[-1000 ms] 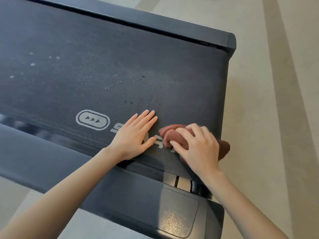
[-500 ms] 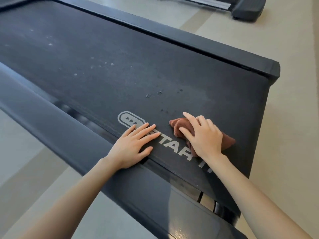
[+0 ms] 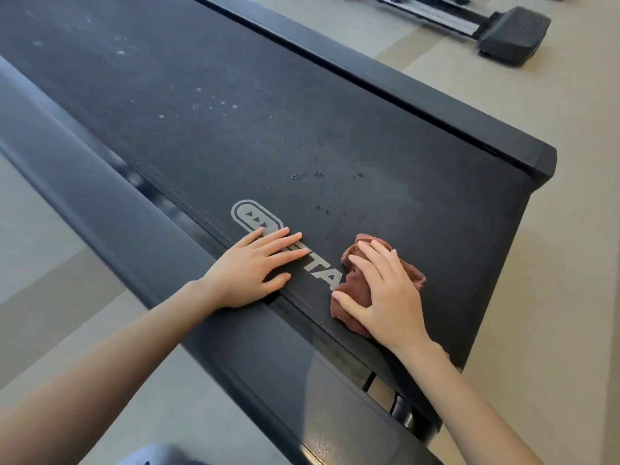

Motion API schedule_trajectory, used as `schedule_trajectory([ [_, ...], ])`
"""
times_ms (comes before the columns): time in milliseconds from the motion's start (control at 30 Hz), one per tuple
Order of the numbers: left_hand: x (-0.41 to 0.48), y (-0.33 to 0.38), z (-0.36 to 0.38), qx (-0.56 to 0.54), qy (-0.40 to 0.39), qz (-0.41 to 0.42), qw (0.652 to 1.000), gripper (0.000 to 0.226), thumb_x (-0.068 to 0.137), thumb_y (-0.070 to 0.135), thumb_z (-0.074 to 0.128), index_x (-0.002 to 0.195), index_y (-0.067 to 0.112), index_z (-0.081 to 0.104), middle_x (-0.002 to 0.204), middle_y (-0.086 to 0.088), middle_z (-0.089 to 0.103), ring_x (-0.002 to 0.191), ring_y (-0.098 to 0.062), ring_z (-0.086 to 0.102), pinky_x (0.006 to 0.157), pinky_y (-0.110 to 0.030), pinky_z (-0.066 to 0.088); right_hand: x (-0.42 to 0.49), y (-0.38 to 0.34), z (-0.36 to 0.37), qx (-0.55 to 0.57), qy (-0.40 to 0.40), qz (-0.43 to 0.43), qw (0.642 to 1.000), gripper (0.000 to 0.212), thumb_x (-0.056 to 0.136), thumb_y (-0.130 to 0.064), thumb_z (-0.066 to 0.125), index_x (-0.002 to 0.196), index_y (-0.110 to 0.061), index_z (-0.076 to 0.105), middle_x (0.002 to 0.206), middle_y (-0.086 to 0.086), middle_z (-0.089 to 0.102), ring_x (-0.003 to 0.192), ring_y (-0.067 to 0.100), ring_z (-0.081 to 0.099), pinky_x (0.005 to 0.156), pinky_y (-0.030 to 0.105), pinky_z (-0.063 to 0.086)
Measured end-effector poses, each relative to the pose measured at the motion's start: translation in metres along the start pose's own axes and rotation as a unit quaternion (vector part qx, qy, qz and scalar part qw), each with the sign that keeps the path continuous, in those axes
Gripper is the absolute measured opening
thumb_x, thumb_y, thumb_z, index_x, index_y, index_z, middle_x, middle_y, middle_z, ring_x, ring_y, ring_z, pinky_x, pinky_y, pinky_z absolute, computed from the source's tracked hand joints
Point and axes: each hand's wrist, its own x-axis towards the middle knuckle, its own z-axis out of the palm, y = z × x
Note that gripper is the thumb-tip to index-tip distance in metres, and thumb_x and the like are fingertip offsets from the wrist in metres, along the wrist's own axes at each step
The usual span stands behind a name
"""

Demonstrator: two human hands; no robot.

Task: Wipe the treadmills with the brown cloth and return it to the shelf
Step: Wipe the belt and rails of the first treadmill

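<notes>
Scene: A person reaches over a dark treadmill [image 3: 302, 380] on a pale floor [image 3: 570, 246], both bare forearms coming in from the lower edge of the head view.
Brown cloth [image 3: 351, 284]: Bunched in a loose wad, it lies on the treadmill's black belt [image 3: 335, 129] near the belt's end, just right of the printed letters and under the right grip.
Right grip [image 3: 385, 297]: Palm down, fingers spread and nearly straight, it presses on top of the cloth. The thumb rests on the cloth's near edge. The fingers do not curl round the fabric.
Left grip [image 3: 250, 273]: Flat, with fingers straight and close together, it rests on the belt's near edge and holds nothing. Its fingertips cover the start of the lettering, just below the oval logo [image 3: 256, 218]. It lies near the cloth but apart from it.
Lettering [image 3: 322, 276]: Grey letters "TA" show between the two grips; the rest is hidden.
Belt marks: Pale specks [image 3: 208, 104] dot the belt farther up, and a few dark drops [image 3: 317, 174] sit beyond the logo.
Frame: A broad near rail [image 3: 100, 196] runs along the belt's near side. A narrower far rail [image 3: 402, 92] runs along the other side and ends in a capped corner.
Background: Part of another machine [image 3: 510, 38] stands on the floor at upper right, well apart from the treadmill.
</notes>
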Motion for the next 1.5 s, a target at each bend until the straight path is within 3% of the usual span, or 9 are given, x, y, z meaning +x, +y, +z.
schedule_trajectory([
  [67,0.001,-0.001,0.000,-0.003,0.008,-0.001,1.000,0.053,0.097,0.043,0.036,0.147,0.039,0.019,0.155,0.016,0.008,0.144,-0.006,-0.001,0.118,-0.034,-0.003,0.010,0.003,0.008,0.009,0.047,0.024,0.999,0.048,0.078,-0.053,0.063,0.116,-0.023,0.065,0.128,-0.004,0.058,0.124,0.016,0.046,0.102,0.031,0.037],
  [167,0.002,-0.003,0.000,-0.008,0.014,-0.005,1.000,0.057,0.096,0.044,0.036,0.149,0.030,0.018,0.156,0.014,0.009,0.143,-0.002,-0.002,0.118,-0.030,-0.002,0.034,0.009,0.013,0.005,0.075,0.055,0.996,0.039,0.079,-0.048,0.069,0.108,-0.022,0.068,0.116,-0.004,0.062,0.113,0.018,0.052,0.085,0.025,0.039],
  [433,0.010,-0.075,-0.026,0.068,0.020,-0.043,0.997,0.073,0.085,0.061,0.006,0.149,0.028,0.017,0.157,0.010,0.010,0.145,-0.011,0.001,0.119,-0.038,0.003,0.012,-0.027,0.008,0.053,0.032,0.135,0.989,0.063,0.077,-0.064,0.060,0.126,-0.025,0.057,0.133,-0.007,0.053,0.126,0.014,0.043,0.107,0.032,0.033],
  [533,0.017,-0.093,-0.023,0.024,-0.001,-0.052,0.998,0.077,0.081,0.067,0.003,0.149,0.033,0.011,0.157,0.012,0.004,0.145,-0.011,-0.005,0.118,-0.041,-0.002,-0.022,-0.055,0.020,0.042,0.046,0.126,0.990,0.056,0.078,-0.064,0.057,0.120,-0.028,0.060,0.126,-0.011,0.055,0.121,0.010,0.045,0.106,0.029,0.034],
  [700,0.019,-0.098,-0.014,-0.001,0.012,-0.043,0.999,0.075,0.083,0.067,0.007,0.149,0.033,0.012,0.157,0.013,0.002,0.144,-0.010,-0.009,0.117,-0.042,-0.006,0.049,-0.040,0.035,0.055,0.125,0.154,0.978,0.026,0.079,-0.021,0.075,0.105,-0.019,0.071,0.110,-0.002,0.063,0.106,0.020,0.055,0.096,0.024,0.037],
  [900,0.018,-0.099,-0.009,0.011,0.025,-0.030,0.999,0.077,0.082,0.064,0.002,0.150,0.029,0.008,0.158,0.010,-0.001,0.144,-0.014,-0.011,0.117,-0.044,-0.007,0.100,-0.045,0.043,0.031,0.130,0.281,0.950,0.049,0.080,-0.030,0.070,0.126,-0.017,0.057,0.129,0.000,0.052,0.119,0.016,0.046,0.096,0.014,0.024],
  [1133,0.017,-0.096,-0.009,0.026,-0.004,-0.021,0.999,0.075,0.085,0.059,0.004,0.151,0.023,0.003,0.159,0.003,-0.006,0.144,-0.021,-0.014,0.116,-0.050,-0.004,0.001,-0.093,0.035,0.044,0.059,0.202,0.977,0.039,0.078,-0.044,0.062,0.115,-0.033,0.061,0.123,-0.016,0.053,0.118,0.007,0.047,0.100,0.022,0.035],
  [1300,0.017,-0.096,-0.010,0.035,-0.001,-0.028,0.999,0.078,0.081,0.061,-0.005,0.150,0.025,0.001,0.158,0.005,-0.009,0.144,-0.021,-0.015,0.116,-0.049,-0.005,0.072,-0.050,0.037,0.026,0.087,0.195,0.977,0.027,0.077,-0.029,0.073,0.103,-0.023,0.067,0.109,-0.008,0.059,0.105,0.016,0.051,0.087,0.025,0.039],
  [1500,0.048,-0.102,-0.015,0.024,0.056,-0.075,0.995,0.078,0.082,0.064,0.002,0.149,0.028,0.017,0.158,0.004,0.007,0.146,-0.019,-0.003,0.113,-0.054,-0.007,0.176,-0.005,0.047,-0.021,0.146,0.290,0.946,0.034,0.084,-0.042,0.064,0.112,-0.023,0.064,0.118,-0.002,0.055,0.114,0.019,0.046,0.081,0.021,0.029],
])
